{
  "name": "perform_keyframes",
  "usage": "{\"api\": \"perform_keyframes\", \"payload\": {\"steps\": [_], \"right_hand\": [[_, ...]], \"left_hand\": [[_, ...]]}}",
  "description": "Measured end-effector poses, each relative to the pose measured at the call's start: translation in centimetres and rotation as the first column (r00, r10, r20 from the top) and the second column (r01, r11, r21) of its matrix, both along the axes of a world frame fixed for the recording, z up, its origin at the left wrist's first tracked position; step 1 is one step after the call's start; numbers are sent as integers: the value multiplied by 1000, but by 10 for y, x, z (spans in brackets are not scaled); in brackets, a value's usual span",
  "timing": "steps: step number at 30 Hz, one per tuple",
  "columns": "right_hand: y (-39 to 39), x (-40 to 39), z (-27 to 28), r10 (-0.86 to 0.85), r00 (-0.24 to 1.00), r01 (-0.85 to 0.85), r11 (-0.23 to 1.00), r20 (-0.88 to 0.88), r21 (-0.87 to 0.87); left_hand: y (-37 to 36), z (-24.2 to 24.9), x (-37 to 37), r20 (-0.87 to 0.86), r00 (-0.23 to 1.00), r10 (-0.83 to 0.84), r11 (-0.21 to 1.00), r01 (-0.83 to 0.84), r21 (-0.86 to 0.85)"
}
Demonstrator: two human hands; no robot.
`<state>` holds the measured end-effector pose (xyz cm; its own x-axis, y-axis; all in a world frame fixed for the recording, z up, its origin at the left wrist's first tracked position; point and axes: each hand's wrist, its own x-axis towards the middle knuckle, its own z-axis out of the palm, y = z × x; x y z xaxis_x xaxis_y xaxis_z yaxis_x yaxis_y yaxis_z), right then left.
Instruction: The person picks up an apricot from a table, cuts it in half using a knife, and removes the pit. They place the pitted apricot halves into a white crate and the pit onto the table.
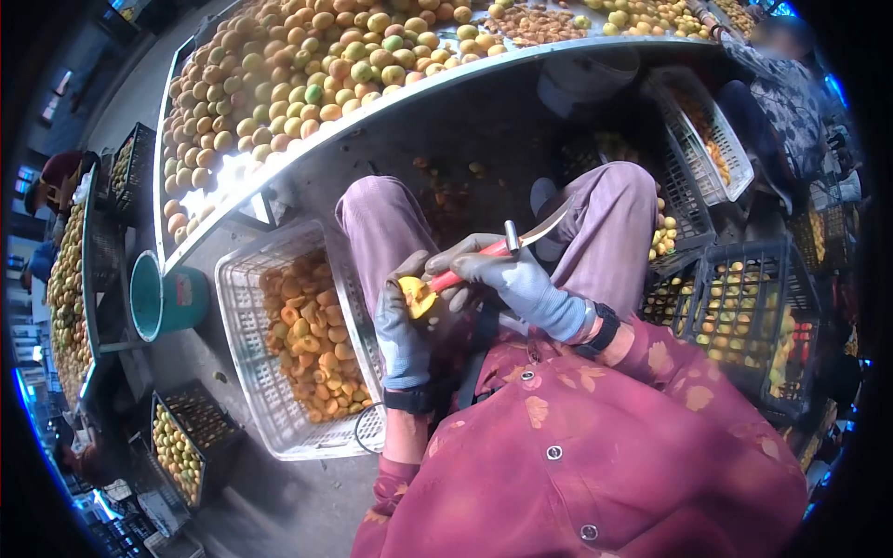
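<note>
My left hand [400, 335], in a grey-and-blue work glove, has its fingers closed around an apricot [418, 296] whose yellow flesh shows. A red-handled knife [473, 266] is in my gloved right hand [526, 284]. Its handle end reaches the apricot, while the curved blade points away toward my right knee. Both hands are close together above my lap. Beside my left leg stands a white plastic crate [246, 358] with many pitted apricot halves [316, 349] in it.
A metal-edged table [307, 149] heaped with whole apricots [279, 84] spans the front. A teal bucket [167, 302] stands left. Black crates of fruit [744, 307] are at right, below another white crate [702, 139]. A co-worker [781, 102] sits at the far right.
</note>
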<state>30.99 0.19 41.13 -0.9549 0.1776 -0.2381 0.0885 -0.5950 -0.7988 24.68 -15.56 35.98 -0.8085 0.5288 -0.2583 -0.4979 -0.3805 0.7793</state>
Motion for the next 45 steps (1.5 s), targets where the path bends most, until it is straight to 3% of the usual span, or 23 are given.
{"api": "perform_keyframes", "payload": {"steps": [1,2,3,5,7,8,9,11,13,15,17,25,28,33,35,37,40,42,43,45], "right_hand": [[2,-1,5,39,996,-37,999,74,-27],[8,3,5,45,999,-40,982,25,-187],[15,7,6,45,993,-33,994,111,-108],[19,10,9,50,999,-50,994,1,99],[14,9,23,86,996,-82,980,-15,181],[12,6,21,89,988,-57,971,-129,233],[16,5,24,174,981,-144,951,-90,273],[18,0,27,259,965,-209,852,-40,481],[20,-2,29,280,957,-191,807,-77,558],[25,-3,33,299,948,-167,757,-108,631],[31,-5,38,410,906,-171,590,-110,789],[31,-4,38,459,885,-254,619,-80,743],[27,-4,40,552,826,-15,225,-114,974],[27,-4,41,597,801,-58,165,-53,985],[28,-6,39,566,823,-87,210,-49,974],[31,-8,29,506,862,-186,368,-28,911],[34,-10,28,517,856,-260,436,-3,862],[34,-13,30,554,827,-301,285,100,910],[34,-12,26,552,828,-300,287,99,910],[33,-9,18,577,817,-160,243,-10,957]], "left_hand": [[-1,0,-1,-49,999,8,997,-11,-72],[-5,-2,-2,-51,999,11,997,-15,-73],[-8,-5,-5,-16,1000,3,997,-4,-73],[-10,-9,-4,26,1000,-3,997,5,-75],[-2,-6,-3,-110,994,17,986,-35,-165],[0,-7,-2,-53,998,37,985,-46,-166],[1,-3,-1,-55,998,35,986,-43,-164],[-2,5,4,-52,996,66,958,-78,-274],[0,7,5,0,993,117,966,-114,-232],[0,14,6,-9,999,54,958,-54,-283],[3,17,5,-43,998,42,956,-53,-288],[5,23,4,-88,996,1,950,-29,-311],[4,23,3,-70,997,-27,954,5,-301],[5,15,3,-57,997,-51,925,26,-379],[7,19,3,-51,998,-47,909,22,-416],[6,21,4,-43,998,-40,891,16,-454],[7,23,4,-37,994,-99,865,67,-496],[6,25,3,8,985,-170,852,151,-502],[9,20,3,8,985,-172,851,152,-503],[14,7,3,-215,957,-195,851,56,-523]]}}
